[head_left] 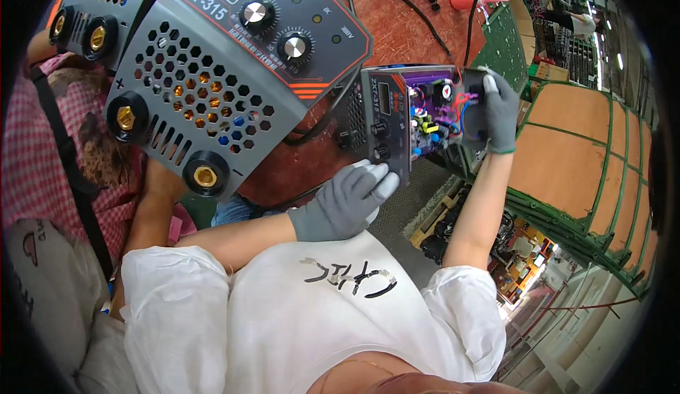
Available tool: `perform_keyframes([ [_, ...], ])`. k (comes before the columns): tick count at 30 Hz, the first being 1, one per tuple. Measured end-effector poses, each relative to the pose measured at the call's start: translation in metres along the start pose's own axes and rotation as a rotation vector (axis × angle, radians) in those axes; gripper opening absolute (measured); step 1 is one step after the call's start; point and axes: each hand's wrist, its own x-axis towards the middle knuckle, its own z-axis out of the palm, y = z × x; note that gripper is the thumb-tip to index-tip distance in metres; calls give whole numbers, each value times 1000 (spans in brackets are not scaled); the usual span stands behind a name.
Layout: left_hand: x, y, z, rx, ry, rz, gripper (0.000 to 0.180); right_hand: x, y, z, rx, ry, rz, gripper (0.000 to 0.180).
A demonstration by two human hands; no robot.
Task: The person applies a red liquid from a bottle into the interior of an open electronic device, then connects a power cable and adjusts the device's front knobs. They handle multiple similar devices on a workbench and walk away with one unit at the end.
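Observation:
A welding machine (pixel 400 121) without its top cover sits on the red bench, its coloured wires and circuit parts exposed. My right hand (pixel 501 114), in a grey glove, holds the machine's dark rear end, with the fingers over its edge. My left hand (pixel 343 203), also gloved, is beside the near lower corner of the front panel. Its fingers are stretched out and slightly bent; whether they touch the casing I cannot tell. A closed grey welding machine (pixel 205 89) with two knobs, a display and two round sockets looms large at upper left.
Another such machine (pixel 106 11) stands at the far left, beside a person in a checked garment (pixel 49 135). Black cables cross the red bench top (pixel 397 25). A red bottle with a pointed tip (pixel 473 1) lies at the back. Green-framed racks with brown boards (pixel 567 156) stand to the right.

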Motion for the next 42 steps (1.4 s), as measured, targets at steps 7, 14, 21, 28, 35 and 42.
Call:
perform_keyframes([
  [7, 8, -10, -13, -239, -60, -12, 29, 0, -4, 3, -284, 198, -236, 27],
  [14, 53, -28, -34, -179, 424, -181, 33, -169, -56, 69, -109, 492, -373, 13],
  [21, 77, -63, -32, -504, 313, -230, 40, -216, -54, 123, 103, 478, -114, 26],
  [28, 76, -85, -35, -622, 58, -199, 39, -214, -36, 111, 463, 420, -24, 13],
  [35, 67, 11, -66, -784, 58, -369, 40, -197, -66, 13, 613, 256, 106, 21],
  [42, 49, 32, -63, -777, 64, -468, 57, -184, -31, 26, 777, 144, 198, 27],
])
